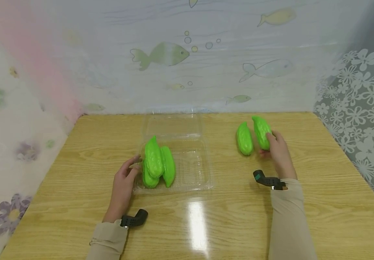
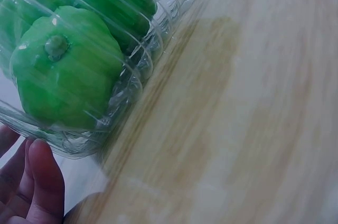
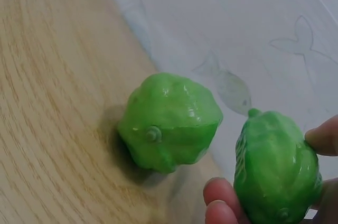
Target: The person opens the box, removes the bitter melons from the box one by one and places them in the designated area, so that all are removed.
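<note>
A clear plastic clamshell container (image 1: 193,169) lies on the table with its lid folded back. Three glossy green bitter melons (image 1: 154,159) are piled in its left half, one on top of the others. My left hand (image 1: 125,182) grips the container's left edge; in the left wrist view the thumb (image 2: 46,179) is at its corner. Over on the right, my right hand (image 1: 278,153) holds another bitter melon (image 1: 261,131) between thumb and fingers, tilted and off the table in the right wrist view. Just left of it another bitter melon (image 1: 245,140) lies on the table.
The wooden table (image 1: 229,220) ends at a back wall (image 1: 115,83) covered in a fish-print sheet. Patterned side walls stand at left and right. The open lid (image 1: 174,124) reaches close to the back edge. Each wrist carries a small black camera (image 1: 135,218).
</note>
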`<state>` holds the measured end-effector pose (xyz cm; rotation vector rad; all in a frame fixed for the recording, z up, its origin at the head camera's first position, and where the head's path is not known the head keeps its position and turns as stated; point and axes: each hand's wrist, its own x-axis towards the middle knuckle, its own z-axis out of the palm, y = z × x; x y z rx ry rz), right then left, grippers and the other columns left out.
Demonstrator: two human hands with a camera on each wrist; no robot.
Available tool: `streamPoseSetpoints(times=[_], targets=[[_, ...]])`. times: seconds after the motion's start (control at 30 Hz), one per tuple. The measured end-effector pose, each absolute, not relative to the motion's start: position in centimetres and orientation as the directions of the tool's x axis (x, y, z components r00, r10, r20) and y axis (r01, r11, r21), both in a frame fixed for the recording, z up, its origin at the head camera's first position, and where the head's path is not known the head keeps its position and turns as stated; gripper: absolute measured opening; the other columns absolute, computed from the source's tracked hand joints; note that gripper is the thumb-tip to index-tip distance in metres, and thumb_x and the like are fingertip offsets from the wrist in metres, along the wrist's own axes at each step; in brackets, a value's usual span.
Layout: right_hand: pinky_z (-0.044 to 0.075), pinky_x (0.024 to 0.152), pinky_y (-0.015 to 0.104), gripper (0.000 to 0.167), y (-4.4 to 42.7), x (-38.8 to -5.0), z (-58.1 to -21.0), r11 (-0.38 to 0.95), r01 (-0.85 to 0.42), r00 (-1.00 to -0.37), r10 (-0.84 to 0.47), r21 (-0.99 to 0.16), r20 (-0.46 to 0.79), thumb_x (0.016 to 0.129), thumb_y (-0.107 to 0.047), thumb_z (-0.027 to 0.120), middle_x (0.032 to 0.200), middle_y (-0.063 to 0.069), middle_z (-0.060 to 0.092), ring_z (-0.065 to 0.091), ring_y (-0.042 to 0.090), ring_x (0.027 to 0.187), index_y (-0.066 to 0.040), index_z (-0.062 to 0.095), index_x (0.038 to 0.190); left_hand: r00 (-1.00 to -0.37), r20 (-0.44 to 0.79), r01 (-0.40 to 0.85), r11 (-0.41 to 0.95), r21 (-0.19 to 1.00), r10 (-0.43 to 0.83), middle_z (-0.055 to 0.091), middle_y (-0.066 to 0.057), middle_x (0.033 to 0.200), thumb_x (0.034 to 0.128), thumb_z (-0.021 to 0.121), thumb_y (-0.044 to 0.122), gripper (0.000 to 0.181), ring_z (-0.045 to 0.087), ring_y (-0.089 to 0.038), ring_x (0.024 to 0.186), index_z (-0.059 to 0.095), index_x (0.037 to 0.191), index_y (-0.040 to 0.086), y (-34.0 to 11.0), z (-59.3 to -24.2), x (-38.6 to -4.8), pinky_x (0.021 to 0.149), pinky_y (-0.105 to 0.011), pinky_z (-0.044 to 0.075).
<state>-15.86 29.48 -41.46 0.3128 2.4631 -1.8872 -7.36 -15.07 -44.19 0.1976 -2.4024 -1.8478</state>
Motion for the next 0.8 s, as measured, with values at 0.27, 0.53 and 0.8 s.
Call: streamPoseSetpoints(times=[0.27, 0.53, 0.8], targets=[[0.05, 0.066, 0.035, 0.063, 29.5, -15.8, -41.8, 0.219, 0.217, -0.971, 0.152, -0.951, -0.187, 0.095, -0.046, 0.025, 0.107, 0.014, 0.039, 0.059, 0.022, 0.073, -0.008, 0.008, 0.143, -0.986, -0.007, -0.049, 0.249, 0.967, -0.167, 0.05, 0.003, 0.126, 0.0925, 0.048, 0.025, 0.035, 0.05, -0.016, 0.106, 0.049, 0.128, 0.019, -15.0, -44.0, -7.3, 0.086, -0.026, 0.037], [0.05, 0.067, 0.036, 0.064, 29.5, -15.8, -42.3, 0.187, 0.26, -0.959, 0.162, -0.947, -0.231, 0.095, -0.046, 0.025, 0.107, 0.014, 0.038, 0.057, 0.021, 0.075, -0.006, 0.007, 0.142, -0.986, -0.005, -0.046, 0.243, 0.969, -0.168, 0.05, 0.004, 0.125, 0.0923, 0.048, 0.023, 0.035, 0.05, -0.016, 0.106, 0.05, 0.127, 0.02, -14.8, -43.6, -7.0, 0.086, -0.025, 0.037], [0.05, 0.06, 0.032, 0.065, 29.5, -15.9, -42.8, 0.207, 0.326, -0.933, 0.229, -0.922, -0.278, 0.093, -0.049, 0.026, 0.107, 0.008, 0.036, 0.052, 0.015, 0.06, -0.007, 0.016, 0.141, -0.986, 0.001, -0.046, 0.272, 0.961, -0.169, 0.05, -0.003, 0.126, 0.0929, 0.046, 0.021, 0.036, 0.05, -0.021, 0.107, 0.048, 0.128, 0.011, -14.1, -41.8, -6.4, 0.086, -0.024, 0.037]])
